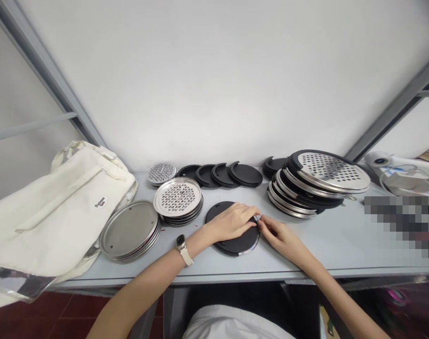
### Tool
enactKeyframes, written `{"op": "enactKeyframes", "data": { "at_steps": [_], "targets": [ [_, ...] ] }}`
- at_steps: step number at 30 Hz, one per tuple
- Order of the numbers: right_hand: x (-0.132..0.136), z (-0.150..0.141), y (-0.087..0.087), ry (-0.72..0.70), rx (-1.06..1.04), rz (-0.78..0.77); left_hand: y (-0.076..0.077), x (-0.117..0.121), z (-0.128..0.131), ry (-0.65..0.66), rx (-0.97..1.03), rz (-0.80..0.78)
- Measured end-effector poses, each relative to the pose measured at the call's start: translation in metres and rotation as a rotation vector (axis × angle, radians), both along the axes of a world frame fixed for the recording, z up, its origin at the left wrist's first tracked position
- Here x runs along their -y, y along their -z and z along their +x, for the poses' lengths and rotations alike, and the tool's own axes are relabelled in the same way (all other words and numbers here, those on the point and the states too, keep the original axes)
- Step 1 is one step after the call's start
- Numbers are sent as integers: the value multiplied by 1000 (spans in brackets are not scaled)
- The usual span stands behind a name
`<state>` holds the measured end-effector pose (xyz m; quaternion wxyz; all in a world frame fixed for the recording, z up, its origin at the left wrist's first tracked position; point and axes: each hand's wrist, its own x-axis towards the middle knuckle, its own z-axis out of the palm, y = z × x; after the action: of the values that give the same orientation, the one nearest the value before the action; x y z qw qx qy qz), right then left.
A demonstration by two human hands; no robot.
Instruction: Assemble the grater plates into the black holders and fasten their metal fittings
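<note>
A round black disc (233, 247) with a strip of shiny metal along its lower right rim lies flat on the table in front of me. My left hand (233, 221) rests over its top, fingers bent toward the right edge, thumb pressing near that edge. At the same edge my right hand (276, 233) pinches a small metal piece (257, 219), too small to make out exactly. The fingertips of both hands nearly meet there. Close by on the left stands a stack of perforated metal grater discs (179, 197).
Plain metal discs (129, 228) are stacked at left beside a white bag (62, 207). Black discs (246, 174) overlap along the wall, near a small grater disc (161, 173). A tall, leaning stack of black-rimmed graters (330, 172) stands right on the grey table (341, 249).
</note>
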<state>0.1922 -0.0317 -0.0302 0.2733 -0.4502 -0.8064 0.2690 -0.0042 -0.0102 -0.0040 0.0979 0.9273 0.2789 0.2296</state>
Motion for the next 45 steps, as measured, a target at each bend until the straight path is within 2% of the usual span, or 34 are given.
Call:
{"op": "enactKeyframes", "data": {
  "at_steps": [7,17,45],
  "targets": [
    [-2,2,3,-4,11,1,-1,0,0,8,-8,0],
    [0,2,-2,-7,-30,-41,-1,1,-1,31,18,-61],
    [-3,6,5,21,-90,-62,5,0,0,43,91,-82]
  ]
}}
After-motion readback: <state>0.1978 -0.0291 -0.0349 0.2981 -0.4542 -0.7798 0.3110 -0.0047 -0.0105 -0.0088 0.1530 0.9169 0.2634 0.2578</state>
